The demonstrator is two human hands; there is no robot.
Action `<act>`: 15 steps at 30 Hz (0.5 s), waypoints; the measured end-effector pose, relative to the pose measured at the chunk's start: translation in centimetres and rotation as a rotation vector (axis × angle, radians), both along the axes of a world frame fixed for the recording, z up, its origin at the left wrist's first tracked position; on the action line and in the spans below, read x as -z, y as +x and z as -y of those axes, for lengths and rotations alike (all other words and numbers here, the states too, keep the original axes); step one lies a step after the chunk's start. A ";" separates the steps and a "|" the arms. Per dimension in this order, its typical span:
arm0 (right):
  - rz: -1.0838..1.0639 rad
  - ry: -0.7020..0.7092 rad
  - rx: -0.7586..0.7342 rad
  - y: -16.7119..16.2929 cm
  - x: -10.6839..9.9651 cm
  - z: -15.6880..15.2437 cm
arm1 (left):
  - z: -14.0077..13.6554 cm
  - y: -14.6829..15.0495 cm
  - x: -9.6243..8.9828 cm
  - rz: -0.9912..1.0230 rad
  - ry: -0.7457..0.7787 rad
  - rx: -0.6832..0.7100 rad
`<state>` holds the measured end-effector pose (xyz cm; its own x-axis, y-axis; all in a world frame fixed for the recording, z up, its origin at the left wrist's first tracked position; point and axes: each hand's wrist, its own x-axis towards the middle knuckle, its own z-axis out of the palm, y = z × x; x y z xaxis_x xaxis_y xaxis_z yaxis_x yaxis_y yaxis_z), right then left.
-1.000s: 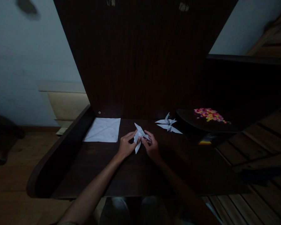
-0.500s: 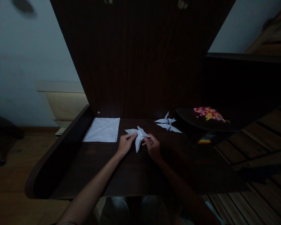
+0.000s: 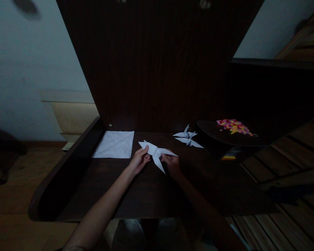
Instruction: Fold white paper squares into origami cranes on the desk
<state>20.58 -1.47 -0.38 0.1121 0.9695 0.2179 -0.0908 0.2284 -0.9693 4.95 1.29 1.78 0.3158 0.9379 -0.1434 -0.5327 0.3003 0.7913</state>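
Note:
A white paper crane is held between my two hands above the dark desk, its pointed flaps spread to the sides and one pointing down towards me. My left hand pinches its left part, thumb on top. On the other side my right hand grips it under the right flap; those fingertips are partly hidden in shadow. Two finished-looking paper cranes lie close together at the back, to the right of my hands. A creased square sheet of white paper lies flat at the back left.
A low curved side wall edges the desk on the left, and a tall dark panel rises behind. At the right, a rounded shelf carries a pile of small pink, red and yellow pieces.
The crane has been turned in my hands: its lower point now slants to the right and its right flap reaches further out. My left fingers have shifted their hold slightly left.

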 end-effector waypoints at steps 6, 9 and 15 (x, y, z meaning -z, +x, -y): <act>-0.031 -0.059 -0.013 0.3 -0.2 0.0 | 0.0 0.1 0.1 -0.236 0.208 -0.296; -0.011 -0.030 -0.052 0.2 -0.3 0.0 | 0.1 -0.1 0.0 -0.425 0.326 -0.388; -0.052 -0.039 0.059 0.0 0.1 -0.5 | 0.4 -0.3 -0.1 -0.570 0.571 -0.393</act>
<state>20.55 -1.00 -0.47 0.1790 0.9686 0.1726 -0.1288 0.1970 -0.9719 4.62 0.85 1.85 -0.0194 0.9399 0.3409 0.0056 -0.3408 0.9401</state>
